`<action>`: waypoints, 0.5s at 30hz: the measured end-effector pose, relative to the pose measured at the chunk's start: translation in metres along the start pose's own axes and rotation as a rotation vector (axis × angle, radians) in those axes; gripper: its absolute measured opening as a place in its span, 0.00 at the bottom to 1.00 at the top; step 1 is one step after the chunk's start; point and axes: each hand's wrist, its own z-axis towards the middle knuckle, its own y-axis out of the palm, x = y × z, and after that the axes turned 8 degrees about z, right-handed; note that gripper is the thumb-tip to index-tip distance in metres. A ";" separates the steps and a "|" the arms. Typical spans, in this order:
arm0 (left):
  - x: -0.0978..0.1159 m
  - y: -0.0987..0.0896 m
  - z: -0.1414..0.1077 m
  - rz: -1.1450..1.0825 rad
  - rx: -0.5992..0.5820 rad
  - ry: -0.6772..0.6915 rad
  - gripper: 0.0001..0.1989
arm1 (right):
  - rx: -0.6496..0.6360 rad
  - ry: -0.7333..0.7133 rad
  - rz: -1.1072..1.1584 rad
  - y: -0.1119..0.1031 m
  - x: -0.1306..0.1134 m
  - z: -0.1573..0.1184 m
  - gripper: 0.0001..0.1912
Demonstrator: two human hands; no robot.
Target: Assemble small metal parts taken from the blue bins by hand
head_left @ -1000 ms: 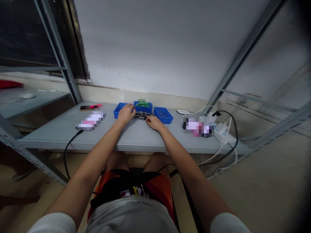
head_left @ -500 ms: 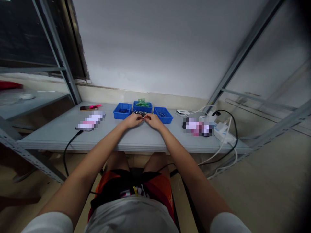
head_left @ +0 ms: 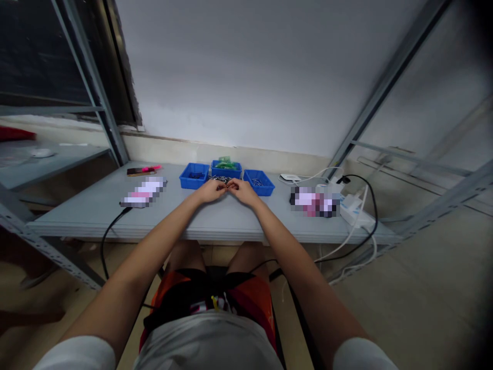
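Observation:
My left hand (head_left: pixel 212 190) and my right hand (head_left: pixel 242 191) meet at the middle of the table, fingertips pinched together. Whatever they hold between them is too small and too hidden to name. Just beyond the fingers lies a heap of small dark, shiny metal pieces (head_left: pixel 221 179), partly covered by the hands. A blue bin (head_left: pixel 190 182) with dark blue pieces stands to the left. Behind the heap is a second blue bin (head_left: pixel 236 173) with green plastic packets (head_left: pixel 225 164). On the right, a third blue bin (head_left: pixel 263 190) holds small metallic-looking pieces.
A blurred-out phone (head_left: pixel 143 193) with a black cable lies on the left of the table (head_left: pixel 215 221). Dark and pink items (head_left: pixel 144 170) lie behind it. On the right are another pixelated device (head_left: pixel 314 201), a white power strip (head_left: pixel 357 212) and loose cables. Metal shelf posts flank both sides.
Both hands stay in nearly the same place, with only a slight shift at the fingertips. The bins and devices have not moved.

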 end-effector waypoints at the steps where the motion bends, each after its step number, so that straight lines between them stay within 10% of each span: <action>1: 0.000 0.000 0.000 0.001 -0.001 -0.006 0.15 | -0.009 -0.004 -0.001 0.000 0.000 0.000 0.09; 15: -0.006 0.001 0.002 -0.001 0.057 -0.037 0.11 | 0.017 0.045 -0.003 -0.003 -0.002 0.000 0.12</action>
